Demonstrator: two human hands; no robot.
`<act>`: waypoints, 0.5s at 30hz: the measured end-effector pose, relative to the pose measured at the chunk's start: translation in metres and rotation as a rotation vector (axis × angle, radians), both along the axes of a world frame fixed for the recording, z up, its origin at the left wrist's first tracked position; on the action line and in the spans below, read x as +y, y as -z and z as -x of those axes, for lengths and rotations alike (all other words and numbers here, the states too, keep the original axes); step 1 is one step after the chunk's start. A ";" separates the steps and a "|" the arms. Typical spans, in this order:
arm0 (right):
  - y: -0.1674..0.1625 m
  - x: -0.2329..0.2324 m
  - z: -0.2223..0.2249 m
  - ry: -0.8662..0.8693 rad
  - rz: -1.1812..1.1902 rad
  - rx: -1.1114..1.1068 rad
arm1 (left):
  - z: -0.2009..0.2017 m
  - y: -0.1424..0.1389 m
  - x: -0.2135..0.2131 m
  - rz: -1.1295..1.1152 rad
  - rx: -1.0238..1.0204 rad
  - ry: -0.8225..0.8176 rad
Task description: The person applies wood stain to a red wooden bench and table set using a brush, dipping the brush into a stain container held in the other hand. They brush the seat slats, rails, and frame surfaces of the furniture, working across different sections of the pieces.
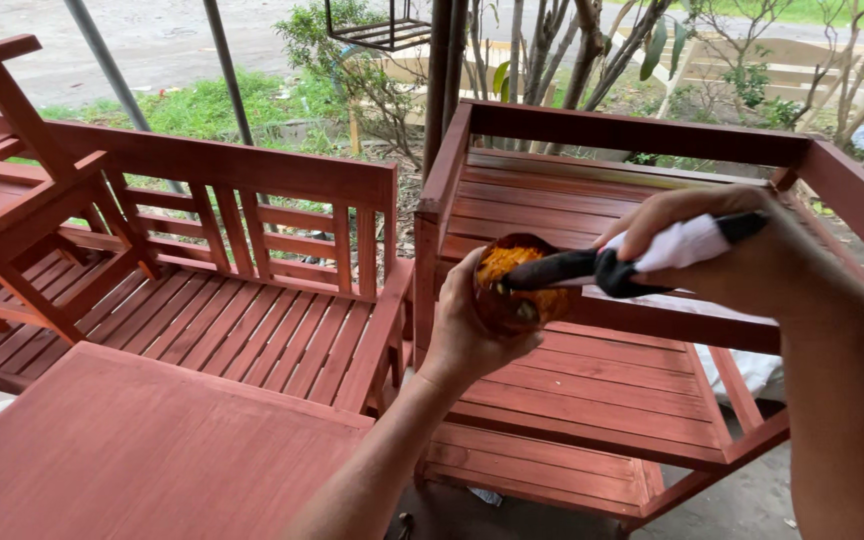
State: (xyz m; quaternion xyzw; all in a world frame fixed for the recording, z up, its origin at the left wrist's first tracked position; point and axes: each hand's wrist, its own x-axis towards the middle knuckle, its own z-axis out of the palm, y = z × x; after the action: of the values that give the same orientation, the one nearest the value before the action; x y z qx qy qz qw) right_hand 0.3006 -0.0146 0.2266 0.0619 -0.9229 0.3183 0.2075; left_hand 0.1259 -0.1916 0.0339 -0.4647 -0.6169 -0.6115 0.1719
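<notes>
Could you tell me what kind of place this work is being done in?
Probably an outdoor furniture-finishing yard: red-stained slatted wooden benches stand about, grass and shrubs lie behind, and the right hand dips a brush into a cup of paste held by the left hand.

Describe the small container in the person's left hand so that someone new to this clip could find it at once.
Start at the red-brown slatted wooden frame on the right. In front of its near rail, the left hand cups a small round container smeared with orange-brown paste. It is the only round thing among straight slats, and the right hand dips a dark brush into it.
</notes>
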 end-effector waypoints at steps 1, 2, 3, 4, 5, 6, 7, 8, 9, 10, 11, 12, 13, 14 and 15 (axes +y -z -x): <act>0.003 0.000 0.000 -0.019 0.030 -0.028 | -0.005 0.004 0.000 0.016 0.010 0.001; 0.008 -0.002 0.000 -0.038 0.061 -0.057 | -0.010 0.008 0.000 0.033 0.019 0.003; 0.012 -0.003 -0.001 -0.056 0.092 -0.087 | -0.015 0.011 0.000 0.018 0.001 0.037; 0.017 -0.004 -0.002 -0.069 0.052 -0.092 | -0.019 0.013 0.001 0.003 -0.015 0.071; 0.022 -0.006 -0.002 -0.080 0.011 -0.097 | -0.023 0.015 0.003 -0.013 -0.032 0.105; 0.027 -0.007 -0.003 -0.092 -0.029 -0.102 | -0.027 0.016 0.005 -0.003 -0.021 0.097; 0.031 -0.007 -0.002 -0.099 -0.033 -0.131 | -0.030 0.018 0.007 0.007 -0.009 0.088; 0.036 -0.009 0.001 -0.107 -0.035 -0.160 | -0.032 0.019 0.009 0.017 0.002 0.078; 0.041 -0.009 0.002 -0.115 -0.036 -0.190 | -0.034 0.020 0.011 0.017 0.012 0.077; 0.045 -0.010 0.002 -0.086 -0.055 -0.206 | -0.035 0.021 0.015 0.016 0.022 0.077; 0.050 -0.010 0.003 -0.058 -0.073 -0.221 | -0.036 0.021 0.018 0.014 0.032 0.075; 0.054 -0.010 0.003 -0.030 -0.091 -0.237 | -0.037 0.021 0.021 0.021 0.032 0.081; 0.057 -0.009 0.001 -0.036 -0.081 -0.206 | -0.037 0.020 0.024 0.028 0.032 0.086; 0.059 -0.007 -0.001 -0.044 -0.071 -0.176 | -0.036 0.019 0.027 0.035 0.031 0.089; 0.059 -0.005 -0.004 -0.051 -0.061 -0.144 | -0.034 0.017 0.029 0.049 0.018 0.062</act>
State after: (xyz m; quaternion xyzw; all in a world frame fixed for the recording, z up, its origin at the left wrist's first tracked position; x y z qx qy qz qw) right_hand 0.3047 -0.0191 0.1673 0.0684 -0.9429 0.2988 0.1303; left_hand 0.1603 -0.1624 0.0171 -0.4934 -0.6154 -0.5970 0.1468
